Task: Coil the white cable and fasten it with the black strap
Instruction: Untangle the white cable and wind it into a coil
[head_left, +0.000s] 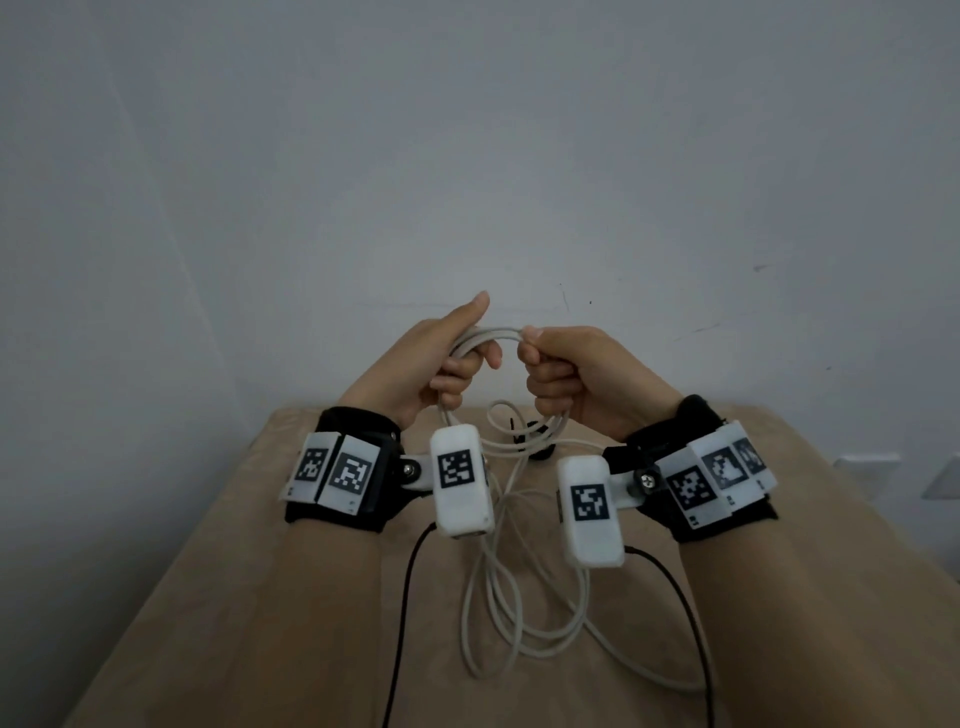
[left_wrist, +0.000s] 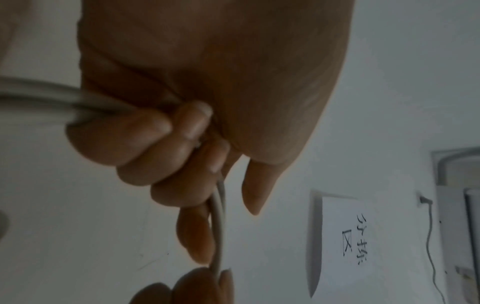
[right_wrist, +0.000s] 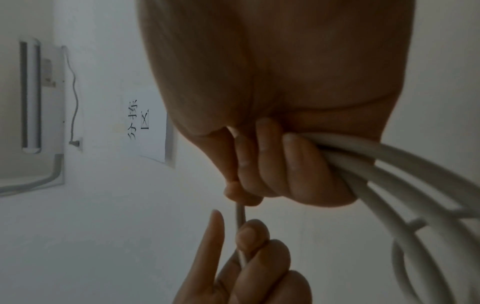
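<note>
From the head view, both hands are raised in the middle of the frame above a tan desk (head_left: 260, 597) that fills the lower part of the picture, with a plain grey-white wall behind. The left hand (head_left: 441, 358) has its fingers curled around a bundle of loops of the white cable (head_left: 491, 332), thumb pointing upward; the right hand (head_left: 576, 374) is closed in a fist on the same bundle, just to the right. The strands arc between the two hands, and the loose rest of the cable hangs down and trails in long loops over the desk toward the lower centre of the frame. The black strap (head_left: 532, 439) lies on the desk below the hands, partly hidden by cable strands. Each wrist carries a black band with printed markers and a white camera box. In the left wrist view, the left hand (left_wrist: 182, 123) fills the upper centre, fingers wrapped tight around the white cable (left_wrist: 217, 226), which runs off to the left edge and down to the fingers of the other hand at the bottom. In the right wrist view, the right hand (right_wrist: 285, 144) grips several strands of the white cable (right_wrist: 389, 174) that fan out toward the lower right, while the left hand (right_wrist: 254, 267) holds a strand at lower centre. A paper sign (right_wrist: 150, 131) hangs on the wall at left.
</note>
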